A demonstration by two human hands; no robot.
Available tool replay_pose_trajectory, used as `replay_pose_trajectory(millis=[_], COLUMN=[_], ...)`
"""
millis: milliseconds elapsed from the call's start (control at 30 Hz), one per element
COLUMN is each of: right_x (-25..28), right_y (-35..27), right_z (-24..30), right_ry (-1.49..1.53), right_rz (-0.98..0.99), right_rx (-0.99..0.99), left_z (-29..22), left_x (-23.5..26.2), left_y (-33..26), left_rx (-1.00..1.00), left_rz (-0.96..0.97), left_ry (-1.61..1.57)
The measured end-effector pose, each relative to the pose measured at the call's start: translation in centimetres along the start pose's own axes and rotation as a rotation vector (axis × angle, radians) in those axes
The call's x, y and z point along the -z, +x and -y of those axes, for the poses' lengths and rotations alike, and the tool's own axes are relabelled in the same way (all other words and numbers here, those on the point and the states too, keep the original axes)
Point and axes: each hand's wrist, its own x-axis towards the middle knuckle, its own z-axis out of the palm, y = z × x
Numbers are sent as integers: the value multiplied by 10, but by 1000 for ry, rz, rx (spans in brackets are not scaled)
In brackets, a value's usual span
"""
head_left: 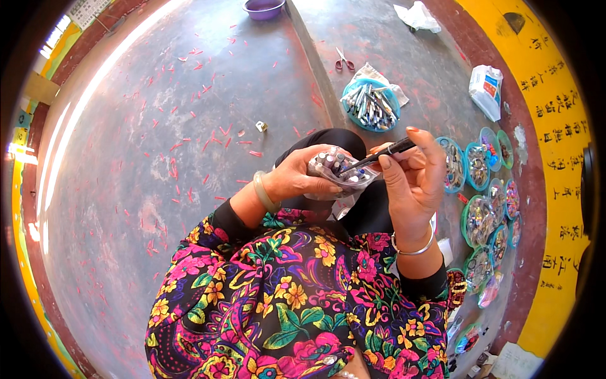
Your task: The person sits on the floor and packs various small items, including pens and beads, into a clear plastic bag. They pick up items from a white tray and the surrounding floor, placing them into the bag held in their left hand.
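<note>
My left hand (293,179), with a pale bangle at the wrist, is wrapped round a clear plastic holder (355,184) packed with upright pens, their ends facing up. It is held above my lap; whether it is a bag or a cup I cannot tell. Between the thumb and fingers of my right hand (415,183) is a slim black pen (399,146), slanting down to the left. Its lower end reaches over the mouth of the holder, among the other pens. A silver bangle circles my right wrist.
Ahead stands a blue basket (396,106) heaped with pens, with red-handled scissors (341,62) beyond. Several round baskets (467,218) of small items line the right wall. A white package (486,91) and purple basin (264,9) lie farther off. Red scraps (255,153) litter the floor.
</note>
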Motion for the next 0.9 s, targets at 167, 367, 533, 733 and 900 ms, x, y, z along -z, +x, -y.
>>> replay_pose_trajectory(millis=[167,367,533,733,900], right_x=[-1,-11,-14,-14,-9], right_y=[4,1,-6,-10,-13], right_z=[0,-4,-9,-22,-21], right_ry=[-86,-250,-381,-520,-486], right_rz=[24,103,175,205,165], right_rx=[-12,37,30,209,150], left_z=[0,6,9,13,14], left_x=[0,4,6,8,8], left_y=[0,-1,-2,-2,-1], left_rx=[-1,-13,-36,-30,-22], left_rz=[8,-11,-27,-45,-47], left_ry=[-11,29,14,3,24])
